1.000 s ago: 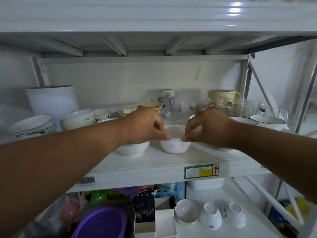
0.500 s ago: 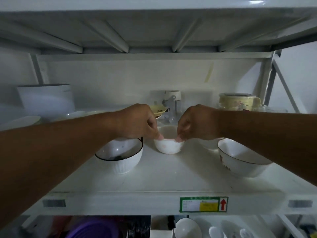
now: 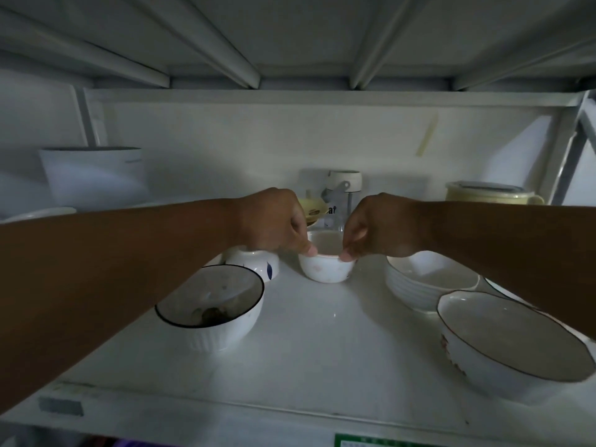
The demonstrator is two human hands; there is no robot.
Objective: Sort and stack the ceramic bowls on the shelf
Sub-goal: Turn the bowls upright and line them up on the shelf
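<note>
Fingers [image 3: 310, 250] of both hands pinch the rim of the small white bowl [image 3: 325, 267]: the left hand [image 3: 274, 221] takes the left edge between thumb and curled fingers, the right hand [image 3: 374, 225] takes the right edge the same way. The bowl sits toward the back middle of the shelf [image 3: 309, 350]; whether its foot touches the surface or is just lifted, I cannot tell.

Judging from the task, the step in hand is carrying this bowl to a matching stack. A rim pinch is a thin hold on glazed ceramic, so it seems wise to keep the bowl level, lift straight up before moving sideways, and press evenly from both sides.

Just left of it, partly under the left wrist, stands a small bowl with a blue mark [image 3: 258, 262], close enough to be knocked. Nearer the front left is a ribbed bowl with a dark rim [image 3: 211, 312], something dark lying inside it. To the right sits a stack of ribbed white bowls [image 3: 429, 279], and near the front right a wide bowl with a thin dark rim [image 3: 512, 343], tilted. Behind the hands stand a clear bottle with a white cap [image 3: 343, 191], a yellowish lidded pot [image 3: 490, 193] and a white cylindrical container [image 3: 93, 175].
</note>
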